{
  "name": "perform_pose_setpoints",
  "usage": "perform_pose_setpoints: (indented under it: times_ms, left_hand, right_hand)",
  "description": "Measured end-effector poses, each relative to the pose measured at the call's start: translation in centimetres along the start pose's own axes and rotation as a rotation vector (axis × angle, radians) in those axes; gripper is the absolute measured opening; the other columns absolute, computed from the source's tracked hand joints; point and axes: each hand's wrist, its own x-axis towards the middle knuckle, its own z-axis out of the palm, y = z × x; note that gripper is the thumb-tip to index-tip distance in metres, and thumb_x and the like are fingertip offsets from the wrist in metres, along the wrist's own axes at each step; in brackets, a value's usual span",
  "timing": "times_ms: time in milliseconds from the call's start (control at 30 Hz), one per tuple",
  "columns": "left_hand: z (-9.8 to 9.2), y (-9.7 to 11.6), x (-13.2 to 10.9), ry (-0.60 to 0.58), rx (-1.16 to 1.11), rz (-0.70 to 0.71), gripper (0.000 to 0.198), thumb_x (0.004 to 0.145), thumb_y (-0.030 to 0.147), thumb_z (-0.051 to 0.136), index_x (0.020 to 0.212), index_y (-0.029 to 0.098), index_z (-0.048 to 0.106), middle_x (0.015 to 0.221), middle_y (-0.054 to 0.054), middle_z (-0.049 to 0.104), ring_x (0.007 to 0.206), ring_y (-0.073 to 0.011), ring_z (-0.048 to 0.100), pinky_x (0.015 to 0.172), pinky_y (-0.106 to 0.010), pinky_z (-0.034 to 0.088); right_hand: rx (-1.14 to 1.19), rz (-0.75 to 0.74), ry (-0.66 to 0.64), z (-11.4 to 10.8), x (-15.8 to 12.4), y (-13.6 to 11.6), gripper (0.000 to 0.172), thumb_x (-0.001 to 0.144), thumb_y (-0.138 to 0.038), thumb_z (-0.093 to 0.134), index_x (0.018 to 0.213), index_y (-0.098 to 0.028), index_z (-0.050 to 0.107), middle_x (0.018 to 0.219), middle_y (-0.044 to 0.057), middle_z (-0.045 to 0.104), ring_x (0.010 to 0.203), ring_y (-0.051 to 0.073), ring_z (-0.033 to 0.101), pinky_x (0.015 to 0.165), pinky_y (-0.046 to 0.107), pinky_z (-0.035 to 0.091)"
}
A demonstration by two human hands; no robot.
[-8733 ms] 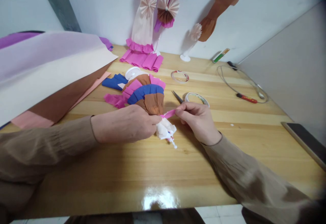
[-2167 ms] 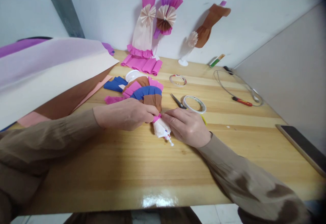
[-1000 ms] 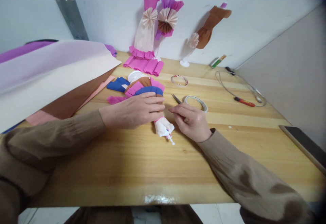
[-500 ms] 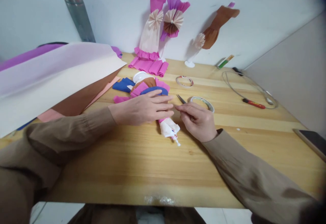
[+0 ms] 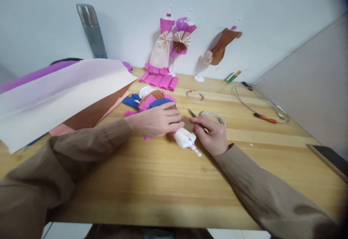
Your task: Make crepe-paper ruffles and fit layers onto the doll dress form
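A small dress form lies on its side on the table, dressed in brown, pink and blue crepe paper [image 5: 156,102], with white paper [image 5: 185,138] at its near end and a thin beaded tip. My left hand [image 5: 159,119] lies across its middle, fingers curved over it and thumb hidden. Just right of the form, my right hand [image 5: 209,132] is closed, thumb against fingers; what it pinches is too small to make out. Dark pointed metal tips, like scissors [image 5: 191,113], show just beyond the right fingers. Whether the hand holds that tool, I cannot tell.
Sheets of crepe paper [image 5: 67,97] are piled at the left, near a grey bottle [image 5: 94,32]. Dressed forms [image 5: 160,52] stand at the wall behind folded pink paper [image 5: 159,81]. Rolls of tape [image 5: 214,117], a cabled red-handled tool [image 5: 265,118] and a phone [image 5: 330,159] lie rightward.
The dress form has turned a little, its beaded end shifting right, with my left hand on it. My left fingers have drawn closer together. The camera view has tilted up slightly.
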Motion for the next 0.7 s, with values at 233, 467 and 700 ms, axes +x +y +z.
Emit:
perform_pose_setpoints:
  times_ms: [233, 467, 700]
  left_hand:
    - [-7.2, -3.6, -0.9, 0.381, -0.278, -0.501, 0.015, 0.078, 0.013, 0.053, 0.089, 0.014, 0.063, 0.093, -0.01, 0.067, 0.094, -0.0246, 0.061, 0.089, -0.04, 0.047]
    - [-8.8, -6.8, -2.6, 1.064, -1.013, -0.698, 0.035, 0.069, 0.024, 0.06, 0.102, 0.013, 0.063, 0.098, -0.007, 0.07, 0.106, -0.0279, 0.063, 0.096, -0.042, 0.048]
    - [-3.9, -7.7, -1.5, 1.01, -1.398, -0.801, 0.024, 0.061, 0.022, 0.056, 0.083, 0.013, 0.062, 0.091, -0.007, 0.072, 0.101, -0.0268, 0.065, 0.098, -0.04, 0.047]
  right_hand:
    - [0.053, -0.006, 0.062, -0.2, 0.1, 0.2, 0.024, 0.083, -0.01, 0.054, 0.093, -0.022, 0.072, 0.065, 0.001, 0.063, 0.056, 0.016, 0.06, 0.054, 0.031, 0.05]
    - [0.097, -0.064, 0.015, 0.4, 0.6, -0.4, 0.027, 0.082, -0.009, 0.054, 0.095, -0.023, 0.074, 0.068, 0.002, 0.068, 0.065, 0.018, 0.066, 0.058, 0.032, 0.055]
    - [0.134, 0.027, 0.037, 0.3, 2.2, -1.5, 0.023, 0.087, -0.012, 0.055, 0.097, -0.023, 0.072, 0.072, 0.002, 0.066, 0.061, 0.016, 0.062, 0.056, 0.031, 0.052]
